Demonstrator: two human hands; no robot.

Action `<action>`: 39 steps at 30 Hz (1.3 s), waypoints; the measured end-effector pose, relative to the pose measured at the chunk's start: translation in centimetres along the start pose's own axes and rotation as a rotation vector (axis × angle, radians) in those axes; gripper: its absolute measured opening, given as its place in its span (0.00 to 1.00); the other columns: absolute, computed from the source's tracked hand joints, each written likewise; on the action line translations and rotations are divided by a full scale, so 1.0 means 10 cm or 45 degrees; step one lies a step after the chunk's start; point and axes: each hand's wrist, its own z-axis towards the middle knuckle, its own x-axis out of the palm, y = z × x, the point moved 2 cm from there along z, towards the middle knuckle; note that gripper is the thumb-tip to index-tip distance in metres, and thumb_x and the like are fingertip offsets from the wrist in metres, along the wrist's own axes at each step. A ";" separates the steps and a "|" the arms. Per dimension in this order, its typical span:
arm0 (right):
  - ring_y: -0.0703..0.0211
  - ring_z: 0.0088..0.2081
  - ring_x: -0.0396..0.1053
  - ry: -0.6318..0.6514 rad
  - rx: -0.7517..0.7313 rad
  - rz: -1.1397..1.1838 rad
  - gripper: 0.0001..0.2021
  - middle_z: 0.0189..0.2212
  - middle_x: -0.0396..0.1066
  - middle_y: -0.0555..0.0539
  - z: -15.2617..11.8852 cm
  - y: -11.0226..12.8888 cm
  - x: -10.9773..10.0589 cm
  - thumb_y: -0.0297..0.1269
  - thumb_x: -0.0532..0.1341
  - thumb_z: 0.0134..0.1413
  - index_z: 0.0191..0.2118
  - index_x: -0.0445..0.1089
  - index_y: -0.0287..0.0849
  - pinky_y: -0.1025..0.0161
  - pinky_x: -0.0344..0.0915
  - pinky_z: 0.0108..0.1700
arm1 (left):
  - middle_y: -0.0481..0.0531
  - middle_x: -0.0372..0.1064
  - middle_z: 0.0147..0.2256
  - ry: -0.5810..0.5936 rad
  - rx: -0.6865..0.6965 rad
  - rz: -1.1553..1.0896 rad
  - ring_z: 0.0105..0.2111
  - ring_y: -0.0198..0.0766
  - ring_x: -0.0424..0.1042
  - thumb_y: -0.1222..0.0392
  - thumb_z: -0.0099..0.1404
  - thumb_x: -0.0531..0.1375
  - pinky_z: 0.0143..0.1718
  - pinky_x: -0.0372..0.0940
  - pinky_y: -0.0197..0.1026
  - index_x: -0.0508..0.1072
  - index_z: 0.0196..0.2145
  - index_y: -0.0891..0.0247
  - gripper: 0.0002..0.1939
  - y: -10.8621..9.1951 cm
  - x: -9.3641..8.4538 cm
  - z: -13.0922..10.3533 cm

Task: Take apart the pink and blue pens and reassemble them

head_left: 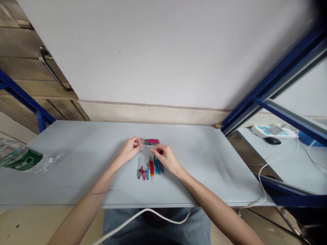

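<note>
Above the grey table, my left hand [132,148] has its thumb and fingers pinched together, close to the left end of several pink and dark pens [151,141]. My right hand [163,154] is also pinched, a little to the right, over the upper end of the blue pens [157,166]. Whatever is between the fingers of either hand is too small to name. Below and between the hands lie red refills [152,167] and clear pen barrels or caps with dark, pink and blue parts [143,173].
A large clear bottle with a green label [27,159] lies at the table's left. Blue metal frames flank the table [204,143]. On another surface at right are a black mouse [272,140], a white device [274,131] and a white cable [263,170]. A wall stands behind.
</note>
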 end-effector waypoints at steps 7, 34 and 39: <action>0.62 0.25 0.57 -0.073 0.011 -0.317 0.18 0.20 0.63 0.53 0.01 -0.05 0.05 0.43 0.60 0.64 0.23 0.65 0.42 0.65 0.52 0.32 | 0.39 0.58 0.18 0.025 -0.058 0.119 0.18 0.30 0.51 0.58 0.64 0.56 0.23 0.46 0.33 0.60 0.33 0.59 0.06 -0.10 0.00 -0.05; 0.54 0.33 0.65 0.104 -0.068 -0.907 0.13 0.25 0.72 0.45 -0.04 -0.01 0.26 0.33 0.58 0.64 0.27 0.71 0.42 0.59 0.50 0.33 | 0.38 0.54 0.20 0.078 0.044 0.174 0.19 0.31 0.51 0.59 0.68 0.54 0.23 0.47 0.33 0.60 0.36 0.58 0.04 -0.27 0.08 -0.19; 0.57 0.33 0.65 0.088 -0.114 -0.739 0.11 0.25 0.69 0.49 -0.03 0.01 0.15 0.29 0.61 0.60 0.26 0.66 0.43 0.62 0.51 0.34 | 0.39 0.54 0.20 0.085 0.035 0.262 0.19 0.31 0.53 0.58 0.68 0.53 0.24 0.49 0.34 0.62 0.36 0.58 0.04 -0.28 -0.01 -0.17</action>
